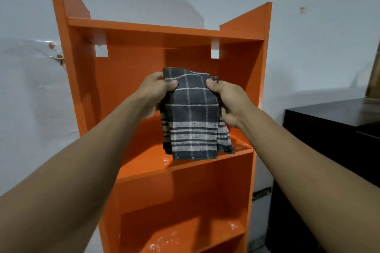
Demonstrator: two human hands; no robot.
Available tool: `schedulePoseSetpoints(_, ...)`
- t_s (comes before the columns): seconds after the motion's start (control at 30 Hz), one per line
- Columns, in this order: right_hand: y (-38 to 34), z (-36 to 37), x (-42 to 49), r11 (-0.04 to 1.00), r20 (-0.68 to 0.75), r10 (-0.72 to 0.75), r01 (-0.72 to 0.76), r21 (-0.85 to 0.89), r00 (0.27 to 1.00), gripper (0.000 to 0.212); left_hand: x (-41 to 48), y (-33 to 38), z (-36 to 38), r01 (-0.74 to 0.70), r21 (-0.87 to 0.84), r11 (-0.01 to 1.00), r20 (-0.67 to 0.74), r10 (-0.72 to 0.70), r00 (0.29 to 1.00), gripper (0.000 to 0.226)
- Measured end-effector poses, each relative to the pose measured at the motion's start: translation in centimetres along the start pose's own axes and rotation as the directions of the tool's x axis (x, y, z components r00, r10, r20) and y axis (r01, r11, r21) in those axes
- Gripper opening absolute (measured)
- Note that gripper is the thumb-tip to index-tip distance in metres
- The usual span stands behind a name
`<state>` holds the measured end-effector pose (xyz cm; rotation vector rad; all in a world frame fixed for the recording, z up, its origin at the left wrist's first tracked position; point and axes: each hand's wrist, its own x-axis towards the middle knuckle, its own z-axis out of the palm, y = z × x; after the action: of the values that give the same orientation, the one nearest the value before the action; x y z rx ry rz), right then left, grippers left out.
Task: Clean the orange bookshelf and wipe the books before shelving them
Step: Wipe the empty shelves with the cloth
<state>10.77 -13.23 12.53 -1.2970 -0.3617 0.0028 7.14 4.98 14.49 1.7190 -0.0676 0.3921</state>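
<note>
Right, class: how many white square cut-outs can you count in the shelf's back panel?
2: one upper left, one upper right, both just under the top board. The cloth may hide others.

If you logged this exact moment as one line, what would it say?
stage: cloth prep | left hand + right hand: both gripping checked cloth | orange bookshelf: empty, white dust specks | books: none visible

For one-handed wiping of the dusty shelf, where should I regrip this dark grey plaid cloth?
Likely bunch the dark grey plaid cloth at its folded top edge, from above, between the left hand and right hand. It hangs in layers, so the loose lower end can drag across the orange bookshelf.
</note>
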Motion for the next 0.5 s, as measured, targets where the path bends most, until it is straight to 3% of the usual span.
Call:
schedulePoseSetpoints(0.07, 0.2, 0.0, 0.2, 0.999, -0.113, -0.013, 0.008, -0.044, 0.994, 0.009, 0.5, -0.9, 0.1, 0.033, 0.01, 0.999, -0.041, -0.032, 0.999, 0.059)
schedulePoseSetpoints(0.1, 0.3, -0.1, 0.3, 0.999, -0.171, -0.017, 0.01, -0.045, 0.985, 0.012, 0.6, -1.2, 0.0, 0.056, -0.021, 0.998, 0.005, -0.056, 0.998, 0.071)
schedulePoseSetpoints(0.23, 0.6, -1.7, 1.2, 1.0, -0.28, 0.013, -0.004, 0.031, 0.96, 0.029, 0.4, -1.8, 0.4, 0.121, 0.003, 0.993, 0.304, -0.117, 0.946, 0.065)
schedulePoseSetpoints(0.3, 0.6, -2.6, 1.6, 0.998, -0.174, 0.064, -0.059, 0.031, 0.983, 0.023, 0.5, -1.7, 1.6, 0.067, 0.093, 0.993, 0.242, -0.088, 0.966, 0.043)
schedulePoseSetpoints(0.37, 0.6, -3.6, 1.8, 0.995, 0.024, 0.099, -0.1, 0.027, 0.995, 0.034, 0.9, -1.7, 2.9, 0.019, 0.136, 0.991, 0.114, -0.034, 0.993, 0.023)
schedulePoseSetpoints(0.43, 0.8, -4.7, 2.0, 0.98, 0.163, 0.113, -0.084, -0.179, 0.98, 0.053, 1.3, -1.6, 4.0, -0.001, 0.133, 0.991, 0.032, -0.003, 0.999, 0.014)
schedulePoseSetpoints(0.5, 0.7, -5.7, 2.2, 0.908, 0.221, 0.134, -0.03, -0.418, 0.966, 0.047, 1.6, -1.2, 5.1, -0.013, 0.177, 0.984, -0.011, 0.015, 1.0, 0.01)
